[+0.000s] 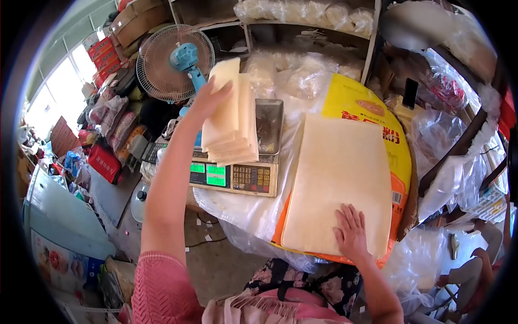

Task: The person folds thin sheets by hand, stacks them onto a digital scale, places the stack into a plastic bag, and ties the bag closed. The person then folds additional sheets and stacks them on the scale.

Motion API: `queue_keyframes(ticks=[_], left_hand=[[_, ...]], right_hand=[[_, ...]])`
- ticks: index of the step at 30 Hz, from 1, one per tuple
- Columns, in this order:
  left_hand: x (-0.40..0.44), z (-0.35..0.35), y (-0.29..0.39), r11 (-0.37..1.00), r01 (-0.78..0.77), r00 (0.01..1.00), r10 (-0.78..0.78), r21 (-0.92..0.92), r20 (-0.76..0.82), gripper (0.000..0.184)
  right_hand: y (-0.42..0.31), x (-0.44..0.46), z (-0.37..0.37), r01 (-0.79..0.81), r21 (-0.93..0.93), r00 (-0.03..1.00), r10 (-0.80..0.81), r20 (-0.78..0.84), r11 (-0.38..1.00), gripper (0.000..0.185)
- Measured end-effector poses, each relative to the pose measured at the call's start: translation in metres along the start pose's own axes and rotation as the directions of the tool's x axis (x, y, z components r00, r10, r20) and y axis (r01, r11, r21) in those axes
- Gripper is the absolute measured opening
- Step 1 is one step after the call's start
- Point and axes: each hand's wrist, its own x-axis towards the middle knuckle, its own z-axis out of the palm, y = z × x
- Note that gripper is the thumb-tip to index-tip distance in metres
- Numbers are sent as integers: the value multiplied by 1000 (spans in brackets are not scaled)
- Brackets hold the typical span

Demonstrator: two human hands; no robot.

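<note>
My left hand (pixel 212 101) is closed on the far left edge of a bundle of folded cream sheets (pixel 229 127). The bundle's layers fan out toward me over the digital scale (pixel 253 180), whose green displays are lit. The bundle covers much of the scale's metal pan (pixel 270 121). My right hand (pixel 353 232) lies flat, fingers apart, on the near edge of a wide stack of thin cream sheets (pixel 337 178). That stack rests on a yellow and orange printed sack (pixel 398 154). The exact kind of sheet cannot be told.
A fan (pixel 175 62) stands behind the scale at left. Shelves with bagged goods (pixel 307 13) line the back. A phone (pixel 410 93) stands at right, near clear plastic bags (pixel 440 137). A white chest (pixel 65 208) is at left; another person's legs (pixel 467 281) show at lower right.
</note>
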Motion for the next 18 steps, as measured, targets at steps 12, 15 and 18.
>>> queue_keyframes(ticks=[12,15,18], left_hand=[[11,97,-53,634,-68,996,86,770,17,68],[38,90,-71,654,-139,989,52,744,138,74],[36,59,-30,801,-266,941,94,536,326,70]], right_hand=[[1,0,5,11,-66,1000,-11,-2,998,47],[-6,2,-2,18,-35,1000,-18,-7,999,41],[-20,1,-3,53,244,994,-74,79,968,34]])
